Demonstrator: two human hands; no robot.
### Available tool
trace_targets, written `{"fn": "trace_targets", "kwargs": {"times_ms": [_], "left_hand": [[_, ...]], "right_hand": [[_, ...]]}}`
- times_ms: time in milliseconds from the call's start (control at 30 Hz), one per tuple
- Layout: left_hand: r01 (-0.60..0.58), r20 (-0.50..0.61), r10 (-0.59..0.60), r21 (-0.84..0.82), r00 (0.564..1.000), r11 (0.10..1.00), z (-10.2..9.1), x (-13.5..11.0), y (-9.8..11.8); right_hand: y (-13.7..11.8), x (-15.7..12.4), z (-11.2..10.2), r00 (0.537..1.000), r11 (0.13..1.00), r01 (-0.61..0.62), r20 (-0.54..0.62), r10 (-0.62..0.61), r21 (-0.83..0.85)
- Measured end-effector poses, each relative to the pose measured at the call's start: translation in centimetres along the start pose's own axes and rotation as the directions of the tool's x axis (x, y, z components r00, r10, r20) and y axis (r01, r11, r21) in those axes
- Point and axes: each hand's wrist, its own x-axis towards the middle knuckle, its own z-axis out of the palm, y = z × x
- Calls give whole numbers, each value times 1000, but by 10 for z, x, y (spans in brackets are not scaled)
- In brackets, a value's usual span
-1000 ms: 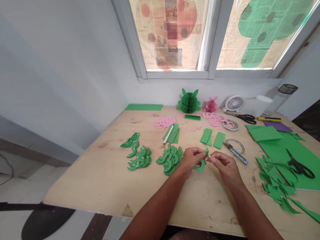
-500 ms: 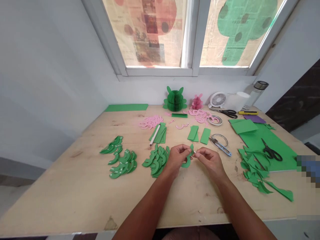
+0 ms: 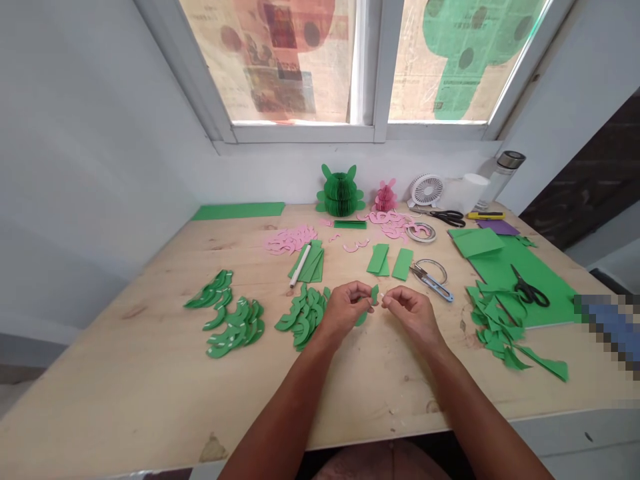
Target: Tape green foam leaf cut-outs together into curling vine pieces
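My left hand (image 3: pixel 345 311) pinches a curved green paper cutout (image 3: pixel 373 295) just above the wooden table (image 3: pixel 150 373). My right hand (image 3: pixel 413 312) is closed in a pinch at the cutout's right end, on a tiny white bit that is too small to name. Left of my left hand lies a heap of green curved cutouts (image 3: pixel 303 313). Two more heaps of green cutouts (image 3: pixel 235 327) with white tape bits lie farther left.
Green rectangles (image 3: pixel 390 261), a thread snipper (image 3: pixel 433 282), tape rolls (image 3: pixel 420 232), a white pen (image 3: pixel 297 267) and pink cutouts (image 3: pixel 290 239) lie beyond my hands. On the right are green sheets with black scissors (image 3: pixel 527 290) and scraps (image 3: pixel 500 330). Paper figures (image 3: pixel 340 193), a fan (image 3: pixel 427 190) and a bottle (image 3: pixel 500 177) stand at the back.
The view has swung to the right, showing more of the table's right side. Both hands stay pinched on the green cutout, which sits a little higher between the fingers.
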Motion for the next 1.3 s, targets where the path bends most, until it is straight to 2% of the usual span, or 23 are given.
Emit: {"fn": "trace_targets", "kwargs": {"times_ms": [267, 467, 767, 1300], "left_hand": [[-4, 21, 2, 68, 1000, 998, 1, -2, 2], [13, 22, -16, 154, 1000, 988, 1, -2, -1], [-23, 60, 7, 278, 998, 960, -3, 3, -10], [-8, 55, -7, 252, 998, 968, -1, -2, 0]], "right_hand": [[-3, -2, 3, 997, 992, 54, 58, -48, -115], [-3, -2, 3, 996, 987, 87, 36, -83, -138], [-3, -3, 3, 991, 978, 130, 19, -129, -163], [1, -2, 1, 986, 960, 162, 64, -151, -227]]}}
